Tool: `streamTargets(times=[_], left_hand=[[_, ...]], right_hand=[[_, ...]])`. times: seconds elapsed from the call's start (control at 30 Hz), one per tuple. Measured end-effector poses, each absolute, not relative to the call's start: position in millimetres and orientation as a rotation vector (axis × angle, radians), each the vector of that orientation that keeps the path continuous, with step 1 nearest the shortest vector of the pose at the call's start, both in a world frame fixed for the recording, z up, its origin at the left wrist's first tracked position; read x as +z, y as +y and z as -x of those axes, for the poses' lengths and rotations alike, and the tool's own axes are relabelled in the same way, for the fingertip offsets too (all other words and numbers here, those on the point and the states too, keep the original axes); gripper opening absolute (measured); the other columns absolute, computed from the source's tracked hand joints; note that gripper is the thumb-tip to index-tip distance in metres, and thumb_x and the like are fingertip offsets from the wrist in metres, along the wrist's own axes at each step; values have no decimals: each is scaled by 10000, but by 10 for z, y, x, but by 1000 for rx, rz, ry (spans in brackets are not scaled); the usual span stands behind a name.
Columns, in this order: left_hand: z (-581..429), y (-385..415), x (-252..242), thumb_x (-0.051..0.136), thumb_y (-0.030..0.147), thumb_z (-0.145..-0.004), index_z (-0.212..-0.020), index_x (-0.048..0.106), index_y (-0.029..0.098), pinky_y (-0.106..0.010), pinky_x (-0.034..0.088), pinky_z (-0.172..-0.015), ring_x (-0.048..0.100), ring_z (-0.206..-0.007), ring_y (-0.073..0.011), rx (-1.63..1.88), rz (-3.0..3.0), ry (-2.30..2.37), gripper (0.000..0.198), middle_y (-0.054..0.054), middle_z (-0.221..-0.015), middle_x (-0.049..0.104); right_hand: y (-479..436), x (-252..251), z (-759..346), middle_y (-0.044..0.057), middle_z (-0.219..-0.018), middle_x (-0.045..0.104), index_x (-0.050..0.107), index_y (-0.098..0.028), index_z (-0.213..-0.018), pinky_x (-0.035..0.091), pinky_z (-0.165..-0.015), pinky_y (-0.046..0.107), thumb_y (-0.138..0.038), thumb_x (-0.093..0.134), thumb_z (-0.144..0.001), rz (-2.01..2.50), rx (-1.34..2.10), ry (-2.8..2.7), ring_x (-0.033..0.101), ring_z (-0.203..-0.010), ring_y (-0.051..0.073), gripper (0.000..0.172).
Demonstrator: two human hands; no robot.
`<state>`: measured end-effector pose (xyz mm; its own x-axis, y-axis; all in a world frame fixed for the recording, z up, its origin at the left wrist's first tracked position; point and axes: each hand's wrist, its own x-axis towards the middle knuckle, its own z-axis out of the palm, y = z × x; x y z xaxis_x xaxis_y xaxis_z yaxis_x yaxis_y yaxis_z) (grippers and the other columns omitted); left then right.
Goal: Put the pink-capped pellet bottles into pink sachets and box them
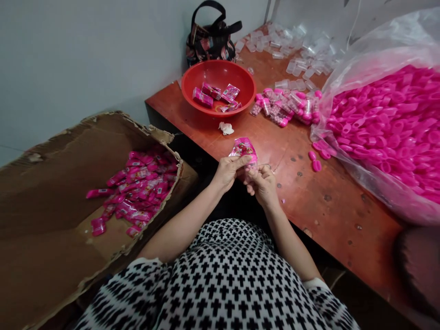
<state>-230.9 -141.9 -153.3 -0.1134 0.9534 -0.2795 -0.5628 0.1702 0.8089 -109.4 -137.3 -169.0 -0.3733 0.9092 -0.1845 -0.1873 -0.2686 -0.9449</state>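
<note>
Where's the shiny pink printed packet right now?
In the head view, the shiny pink printed packet is slightly right of centre, in the left hand, the right hand at its lower end, below the red plastic bowl.

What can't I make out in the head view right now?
All in the head view:
Pink packet, lower end: partly covered by left grip and right grip.
Plastic bag, right side: cut off by right edge.
Cardboard box, left end: cut off by left edge.
Boxed packets, print: too small to read.
</note>
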Motion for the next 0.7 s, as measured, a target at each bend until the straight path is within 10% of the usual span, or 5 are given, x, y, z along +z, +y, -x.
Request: streamTargets(times=[0.7], left_hand=[[2333,-1578,-1471,755,384,-634,-668,675,81,-238,399,-417,494,-417,-94,1309,-512,984,315,-23,-511,574]], right_hand=[[-1467,-1632,1164,-80,-551,620,447,-216,-824,348,-280,134,-409,670,-749,950,1774,-1097,501,-330,59,304]])
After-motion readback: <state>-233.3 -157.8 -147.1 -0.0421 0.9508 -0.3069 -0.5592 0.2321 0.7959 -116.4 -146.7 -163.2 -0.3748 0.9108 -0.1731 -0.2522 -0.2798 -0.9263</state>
